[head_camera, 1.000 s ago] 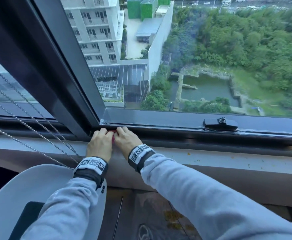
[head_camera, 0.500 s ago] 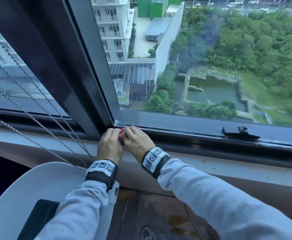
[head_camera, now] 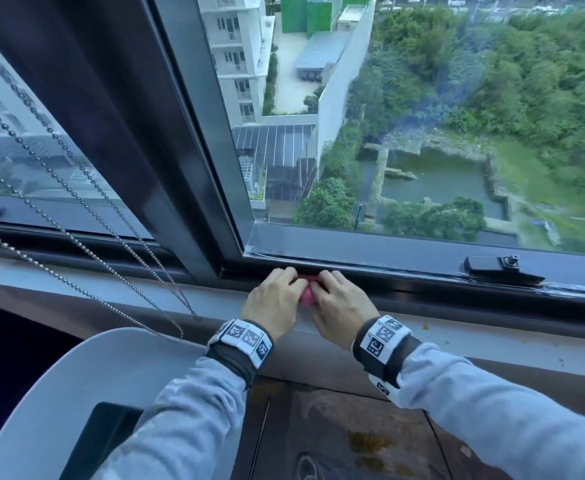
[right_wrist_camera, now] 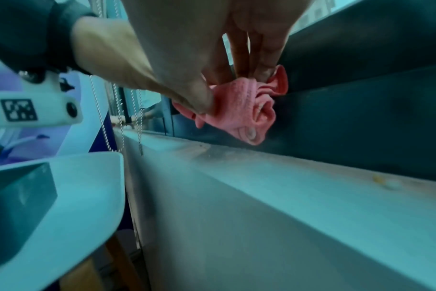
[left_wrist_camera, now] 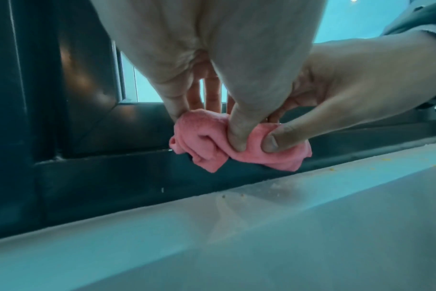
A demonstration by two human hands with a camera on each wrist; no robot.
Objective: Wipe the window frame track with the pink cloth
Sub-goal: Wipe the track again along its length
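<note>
Both hands (head_camera: 306, 303) pinching pink cloth (left_wrist_camera: 236, 146), apparently against track (head_camera: 422, 273).

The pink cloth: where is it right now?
Head view, centre: the cloth is bunched between left hand and right hand, at the track.

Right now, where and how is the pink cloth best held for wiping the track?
Probably as now: the bunched middle of the pink cloth, pinched from above by the left hand and right hand, thumbs in front. Its crumpled folds hang free underneath towards the window frame track.
</note>
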